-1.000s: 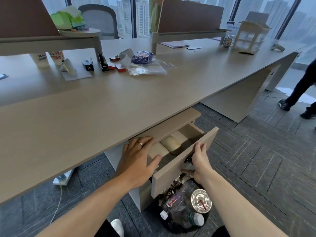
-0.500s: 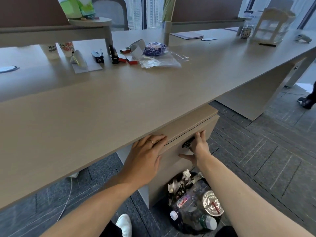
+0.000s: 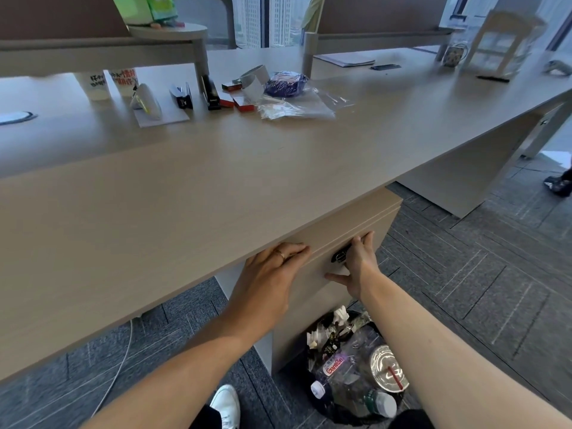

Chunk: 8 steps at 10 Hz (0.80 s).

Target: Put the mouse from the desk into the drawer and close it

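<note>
The drawer (image 3: 368, 232) under the light wooden desk (image 3: 185, 196) is pushed in, its front flush with the cabinet. The mouse is out of sight. My left hand (image 3: 269, 274) lies flat against the drawer front's upper left, just below the desk edge, holding nothing. My right hand (image 3: 360, 264) presses on the front next to the black lock (image 3: 340, 257), fingers stretched upward and thumb spread to the left.
A full waste bin (image 3: 356, 366) with bottles and a cup lid stands on the floor below the drawer. Staplers (image 3: 210, 92), paper cups (image 3: 93, 85) and a plastic bag (image 3: 294, 103) lie at the desk's far side. My white shoe (image 3: 227, 404) and a cable (image 3: 120, 366) are underneath.
The drawer went from open, with the mouse lying inside, to fully pushed in. Both hands followed its front inward toward the desk.
</note>
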### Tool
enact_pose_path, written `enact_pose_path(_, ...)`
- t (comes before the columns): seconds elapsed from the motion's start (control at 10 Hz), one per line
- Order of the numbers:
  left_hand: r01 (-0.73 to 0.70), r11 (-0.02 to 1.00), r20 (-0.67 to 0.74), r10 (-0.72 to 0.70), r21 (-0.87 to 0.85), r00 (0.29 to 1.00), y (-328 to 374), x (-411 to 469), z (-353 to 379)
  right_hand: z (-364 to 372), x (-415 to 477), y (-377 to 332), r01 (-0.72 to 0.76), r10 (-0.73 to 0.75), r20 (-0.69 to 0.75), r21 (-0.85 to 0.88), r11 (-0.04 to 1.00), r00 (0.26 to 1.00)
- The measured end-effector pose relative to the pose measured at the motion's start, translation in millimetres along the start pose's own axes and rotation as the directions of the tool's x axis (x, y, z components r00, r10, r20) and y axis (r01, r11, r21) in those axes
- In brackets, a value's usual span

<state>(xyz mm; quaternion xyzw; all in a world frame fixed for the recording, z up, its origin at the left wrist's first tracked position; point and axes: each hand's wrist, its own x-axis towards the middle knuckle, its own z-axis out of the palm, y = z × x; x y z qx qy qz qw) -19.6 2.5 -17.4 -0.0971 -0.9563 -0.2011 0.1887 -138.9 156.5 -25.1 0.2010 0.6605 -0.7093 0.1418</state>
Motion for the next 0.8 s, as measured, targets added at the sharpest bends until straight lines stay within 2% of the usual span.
enact_pose_path(0.6,-0.003,0.999,0.013,0.003,0.034,1.0,0.6,-0.2,0.0,0.9,-3.3,-1.8,0.011,-0.011,0.033,-0.019,1.0,0.999)
enact_pose_path(0.7,-0.007,0.999,-0.003,0.007,0.043,1.0,1.9,0.4,0.6,-10.1,-8.2,-7.4,-0.012,0.023,0.071,-0.145,0.989,0.997)
enact_pose_path(0.8,0.025,0.997,0.04,-0.029,0.079,0.999,8.2,0.0,-5.9,-38.2,-23.0,-32.2,-0.019,0.038,0.051,-0.325,0.946,0.998)
